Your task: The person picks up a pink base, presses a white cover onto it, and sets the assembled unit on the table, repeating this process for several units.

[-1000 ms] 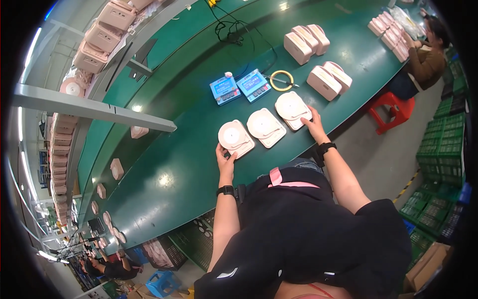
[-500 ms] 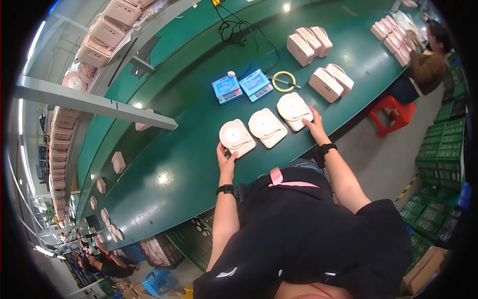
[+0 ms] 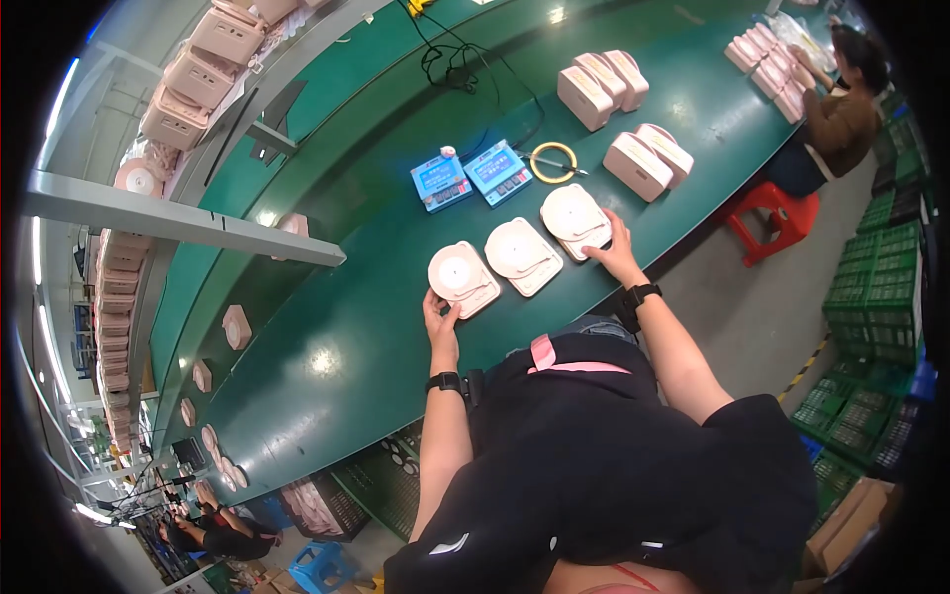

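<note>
Three pale pink units shaped like small record players lie face up in a slanting row before me. My left hand (image 3: pixel 441 315) grips the near-left edge of the left record-player-shaped unit (image 3: pixel 475 287), thumb at its near side. On the right record-player-shaped unit (image 3: pixel 574 218), my right hand (image 3: pixel 617 255) holds the right edge, with the thumb at its near corner. Between them sits the middle record-player-shaped unit (image 3: pixel 524 255), which neither hand touches. Each has a round platter and a small arm on its face.
Beyond the row are two blue boxes with screens (image 3: pixel 440 182) (image 3: pixel 498 172) and a yellow ring-shaped coil (image 3: pixel 553 162). Pink units (image 3: pixel 648 162) stand upright at right. A grey metal beam (image 3: pixel 188 220) crosses at left. A co-worker (image 3: pixel 841 109) sits at far right near a red stool (image 3: pixel 777 220).
The whole view has shifted slightly. Both hands keep their holds on the outer units, and the row looks the same.
</note>
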The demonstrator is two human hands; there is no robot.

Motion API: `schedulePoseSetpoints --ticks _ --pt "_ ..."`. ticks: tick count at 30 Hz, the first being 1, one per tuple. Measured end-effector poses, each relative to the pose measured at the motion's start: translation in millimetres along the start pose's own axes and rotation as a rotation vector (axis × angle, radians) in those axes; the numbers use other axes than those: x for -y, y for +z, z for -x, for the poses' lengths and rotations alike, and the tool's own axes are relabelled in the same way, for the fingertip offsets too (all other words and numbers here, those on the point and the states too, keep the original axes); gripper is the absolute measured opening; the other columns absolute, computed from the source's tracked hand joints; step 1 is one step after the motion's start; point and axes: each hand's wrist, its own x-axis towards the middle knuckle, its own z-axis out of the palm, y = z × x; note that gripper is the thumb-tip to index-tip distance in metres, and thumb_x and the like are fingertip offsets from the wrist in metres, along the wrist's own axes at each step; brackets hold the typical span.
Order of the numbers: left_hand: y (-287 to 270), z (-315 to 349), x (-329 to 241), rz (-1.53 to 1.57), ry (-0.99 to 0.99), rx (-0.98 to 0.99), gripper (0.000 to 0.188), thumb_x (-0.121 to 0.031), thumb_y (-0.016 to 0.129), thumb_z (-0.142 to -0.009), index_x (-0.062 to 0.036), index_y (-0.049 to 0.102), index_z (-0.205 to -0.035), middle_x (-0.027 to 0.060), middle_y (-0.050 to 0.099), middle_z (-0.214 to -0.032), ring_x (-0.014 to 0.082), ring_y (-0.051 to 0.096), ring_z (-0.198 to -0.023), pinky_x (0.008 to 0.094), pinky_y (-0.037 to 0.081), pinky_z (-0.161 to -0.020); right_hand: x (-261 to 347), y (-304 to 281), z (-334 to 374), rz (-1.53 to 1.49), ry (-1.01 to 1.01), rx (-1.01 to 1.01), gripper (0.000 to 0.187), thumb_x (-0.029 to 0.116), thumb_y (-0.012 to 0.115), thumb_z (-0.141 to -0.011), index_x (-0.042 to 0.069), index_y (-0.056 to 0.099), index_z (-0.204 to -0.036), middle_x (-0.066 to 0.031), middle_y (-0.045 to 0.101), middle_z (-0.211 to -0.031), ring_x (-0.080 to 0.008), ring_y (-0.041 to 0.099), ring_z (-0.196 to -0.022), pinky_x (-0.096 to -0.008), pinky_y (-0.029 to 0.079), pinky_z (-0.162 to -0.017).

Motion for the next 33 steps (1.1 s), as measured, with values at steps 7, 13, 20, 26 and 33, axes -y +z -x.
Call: schedulePoseSetpoints --ticks 7,13,20,26,33 --pt "7 -1 -12 0.175 -0.051 -0.051 0.046 -0.014 0.059 -0.090 0.0002 0.041 -0.130 0.0080 0.050 -0.125 0.0164 0.045 -0.110 0.0315 0.031 -0.101 -1 -1 1 -0.043 -0.018 -0.032 0.088 0.022 0.081 -0.057 0.022 0.042 -0.135 -0.0101 0.045 -0.130 -0.0331 0.038 -0.120 -0.0414 0.029 -0.103" --pt "-4 -19 -11 0.137 -0.249 -0.088 0.033 -0.015 0.061 -0.090 0.0048 0.050 -0.114 0.0082 0.057 -0.108 0.0139 0.052 -0.100 0.0253 0.038 -0.093 0 2 0 -0.037 -0.027 -0.036 0.087 0.022 0.081 -0.056 0.023 0.042 -0.134 -0.0088 0.044 -0.131 -0.0327 0.037 -0.121 -0.0419 0.029 -0.104" --pt "13 -23 -26 0.023 -0.259 -0.133 0.027 -0.013 0.063 -0.088 0.0012 0.051 -0.108 0.0078 0.056 -0.100 0.0144 0.056 -0.087 0.0231 0.046 -0.070 1 0 2 -0.018 -0.018 -0.028 0.086 0.023 0.080 -0.058 0.019 0.041 -0.135 -0.0092 0.044 -0.131 -0.0325 0.037 -0.122 -0.0407 0.028 -0.105" --pt "15 -36 -53 -0.150 -0.214 -0.141 0.029 -0.011 0.066 -0.085 -0.0016 0.049 -0.107 0.0088 0.054 -0.101 0.0160 0.057 -0.084 0.0229 0.048 -0.058 2 3 1 -0.035 -0.007 -0.032 0.086 0.021 0.080 -0.055 0.023 0.042 -0.133 -0.0074 0.045 -0.128 -0.0323 0.037 -0.121 -0.0421 0.029 -0.103" --pt "78 -55 -136 -0.190 -0.139 -0.123 0.042 -0.010 0.068 -0.081 -0.0015 0.044 -0.114 0.0131 0.049 -0.113 0.0214 0.060 -0.088 0.0308 0.054 -0.063 -3 2 -1 -0.056 0.027 -0.024 0.087 0.020 0.080 -0.055 0.023 0.041 -0.133 -0.0067 0.042 -0.130 -0.0319 0.034 -0.123 -0.0430 0.026 -0.103"
